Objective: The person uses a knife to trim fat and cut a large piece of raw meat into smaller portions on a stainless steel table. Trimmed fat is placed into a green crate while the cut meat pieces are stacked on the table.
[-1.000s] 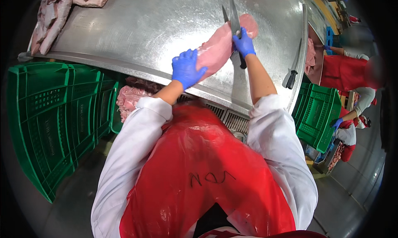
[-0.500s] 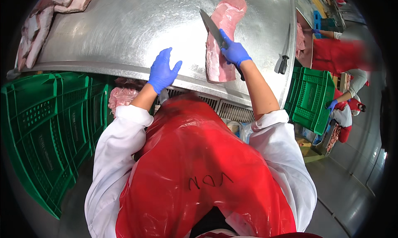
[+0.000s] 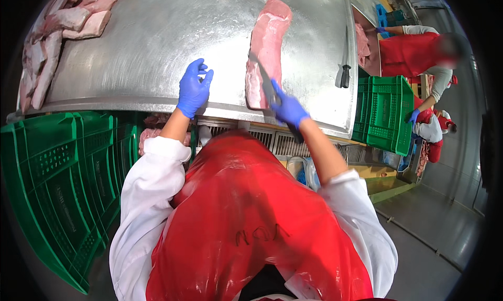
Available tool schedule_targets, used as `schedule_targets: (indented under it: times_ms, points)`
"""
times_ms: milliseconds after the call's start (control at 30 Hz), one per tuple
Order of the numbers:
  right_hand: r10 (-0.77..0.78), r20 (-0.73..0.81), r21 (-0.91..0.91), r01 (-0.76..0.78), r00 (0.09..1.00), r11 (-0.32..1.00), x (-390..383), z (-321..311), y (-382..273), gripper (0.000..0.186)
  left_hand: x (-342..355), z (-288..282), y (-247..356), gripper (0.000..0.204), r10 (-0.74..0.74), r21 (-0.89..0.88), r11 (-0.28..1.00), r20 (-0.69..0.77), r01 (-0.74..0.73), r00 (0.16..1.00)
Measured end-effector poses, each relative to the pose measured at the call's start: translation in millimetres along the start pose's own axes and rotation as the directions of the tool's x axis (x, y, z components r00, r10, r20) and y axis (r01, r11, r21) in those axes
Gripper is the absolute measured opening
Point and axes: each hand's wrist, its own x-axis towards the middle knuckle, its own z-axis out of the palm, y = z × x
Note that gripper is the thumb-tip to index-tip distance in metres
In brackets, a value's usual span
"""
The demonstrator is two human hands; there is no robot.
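A worker in a red apron [image 3: 246, 196] stands at a broad steel bench [image 3: 157, 55], its wet-looking top streaked with glare, where a long slab of pale pink meat [image 3: 270, 36] lies near the front edge. The right hand [image 3: 289, 110] grips a knife [image 3: 263, 78], blade across the slab's near end (whether they touch is hard to tell), while the left hand [image 3: 194, 90] is loosely open beside it. A second knife [image 3: 343, 77] rests toward the right edge; more cuts [image 3: 70, 19] are heaped far left. Green crates [image 3: 78, 170] and co-workers [image 3: 408, 55] flank the bench above a grey floor [image 3: 435, 238].
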Motion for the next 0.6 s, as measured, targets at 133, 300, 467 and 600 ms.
schedule_targets:
  times_ms: [133, 300, 467, 600]
  points:
    - [0.076, 0.155, 0.172, -0.102, 0.985, 0.98, -124, 27, 25, 0.085, 15, 5, 0, 0.025, -0.046, 0.003, 0.999, -0.111, 0.046, 0.993]
    - [0.095, 0.039, 0.402, -0.103, 0.995, 0.91, -195, 11, 56, 0.085, 3, 95, 37, 0.046, -0.229, 0.091, 0.972, 0.201, 0.215, 0.952]
    - [0.153, -0.309, 0.557, 0.048, 0.939, 0.829, -139, 2, 59, 0.085, 1, 138, 44, 0.041, -0.404, 0.437, 0.873, 0.394, 0.219, 0.825]
    - [0.072, -0.322, 0.675, 0.176, 0.944, 0.717, -63, 36, 32, 0.084, -5, 138, -26, 0.035, -0.553, 0.05, 0.801, 0.445, 0.597, 0.705]
